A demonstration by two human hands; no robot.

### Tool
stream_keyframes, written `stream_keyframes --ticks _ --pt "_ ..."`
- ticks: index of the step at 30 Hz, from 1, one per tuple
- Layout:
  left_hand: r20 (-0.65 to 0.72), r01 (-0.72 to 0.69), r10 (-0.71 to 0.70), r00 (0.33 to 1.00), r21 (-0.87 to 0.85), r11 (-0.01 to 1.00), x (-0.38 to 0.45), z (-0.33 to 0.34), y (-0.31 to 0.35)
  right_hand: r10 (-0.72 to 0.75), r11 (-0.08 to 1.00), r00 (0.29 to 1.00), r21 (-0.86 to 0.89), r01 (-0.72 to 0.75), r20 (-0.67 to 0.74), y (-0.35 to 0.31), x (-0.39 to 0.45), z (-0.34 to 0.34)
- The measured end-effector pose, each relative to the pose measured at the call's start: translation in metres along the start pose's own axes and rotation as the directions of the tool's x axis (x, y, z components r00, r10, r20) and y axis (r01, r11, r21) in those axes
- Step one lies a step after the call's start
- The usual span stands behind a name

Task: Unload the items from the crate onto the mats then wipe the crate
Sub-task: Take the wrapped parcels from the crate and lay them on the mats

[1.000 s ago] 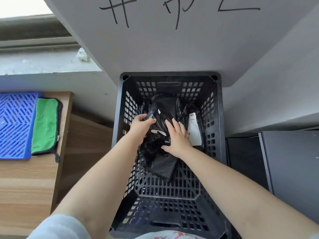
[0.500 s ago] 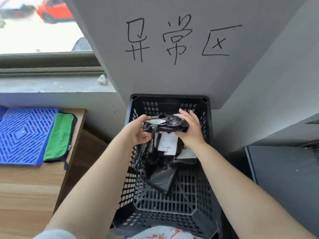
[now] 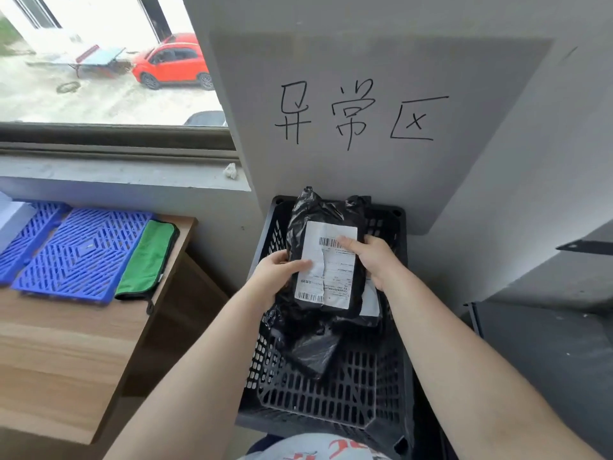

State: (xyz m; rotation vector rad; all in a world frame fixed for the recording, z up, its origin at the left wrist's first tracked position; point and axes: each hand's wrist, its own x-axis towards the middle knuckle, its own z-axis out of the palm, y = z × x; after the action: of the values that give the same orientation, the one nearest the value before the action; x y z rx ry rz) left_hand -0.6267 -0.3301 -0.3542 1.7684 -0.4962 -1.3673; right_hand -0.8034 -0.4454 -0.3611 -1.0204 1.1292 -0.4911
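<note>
Left hand (image 3: 282,273): grips the left edge of a black plastic parcel (image 3: 326,260), thumb laid across its white shipping label (image 3: 326,263). Right hand (image 3: 373,257): holds the parcel's right edge, thumb on the label's barcode. Parcel: held upright above the black slatted crate (image 3: 381,386). Second black parcel (image 3: 315,350): lies inside the crate, below the held one. Crate: right of a wooden table (image 3: 59,360). Blue perforated mats (image 3: 79,257): on the table's far left. Green cloth (image 3: 147,260): just right of the mats, overlapping one edge. Grey board (image 3: 497,94) with handwritten characters: behind the crate.
</note>
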Motion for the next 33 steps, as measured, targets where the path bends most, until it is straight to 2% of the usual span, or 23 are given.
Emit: stream_keyframes --ticks 4,7,9,12,15,18,21,23,25,30,33 --pt "-0.036 0.005 -0.01 0.999 -0.148 0.989 -0.008 0.0 -0.012 -0.007 0.997 0.998 0.08 0.002 0.055 0.01 -0.009 -0.001" --pt "-0.113 -0.002 -0.028 0.993 -0.257 0.966 -0.015 -0.004 -0.016 0.06 0.986 0.994 0.149 -0.074 0.095 0.02 -0.015 0.0" --pt "-0.163 0.0 -0.058 0.985 -0.331 0.944 -0.017 -0.006 -0.02 0.116 0.947 0.985 0.283 -0.149 0.131 0.026 -0.02 0.002" --pt "-0.23 -0.013 -0.148 0.962 -0.58 0.815 -0.019 -0.009 -0.019 0.176 0.85 0.98 0.488 -0.199 0.092 0.034 -0.022 0.013" --pt "-0.239 -0.049 -0.185 0.953 -0.726 0.686 -0.024 -0.008 -0.009 0.2 0.838 0.946 0.456 -0.299 0.253 0.037 -0.032 0.045" --pt "-0.245 -0.08 -0.159 0.956 -0.744 0.663 -0.033 -0.005 0.0 0.155 0.865 0.909 0.391 -0.314 0.386 0.027 -0.043 0.08" --pt "-0.3 -0.138 -0.157 0.941 -0.764 0.631 -0.041 -0.017 -0.001 0.053 0.835 0.905 0.479 -0.272 0.421 0.016 -0.05 0.104" --pt "-0.312 -0.165 -0.161 0.936 -0.796 0.583 -0.046 -0.031 -0.004 0.008 0.821 0.907 0.515 -0.246 0.421 0.012 -0.055 0.123" --pt "-0.287 -0.158 -0.148 0.946 -0.812 0.562 -0.058 -0.045 -0.004 0.023 0.846 0.934 0.491 -0.209 0.357 0.011 -0.056 0.144" --pt "-0.274 -0.116 -0.159 0.948 -0.768 0.63 -0.083 -0.092 -0.028 0.056 0.904 0.976 0.404 -0.14 0.212 0.006 -0.056 0.197" --pt "-0.258 -0.129 -0.154 0.954 -0.814 0.567 -0.103 -0.135 -0.05 0.028 0.928 0.981 0.358 -0.097 0.194 0.006 -0.062 0.232"
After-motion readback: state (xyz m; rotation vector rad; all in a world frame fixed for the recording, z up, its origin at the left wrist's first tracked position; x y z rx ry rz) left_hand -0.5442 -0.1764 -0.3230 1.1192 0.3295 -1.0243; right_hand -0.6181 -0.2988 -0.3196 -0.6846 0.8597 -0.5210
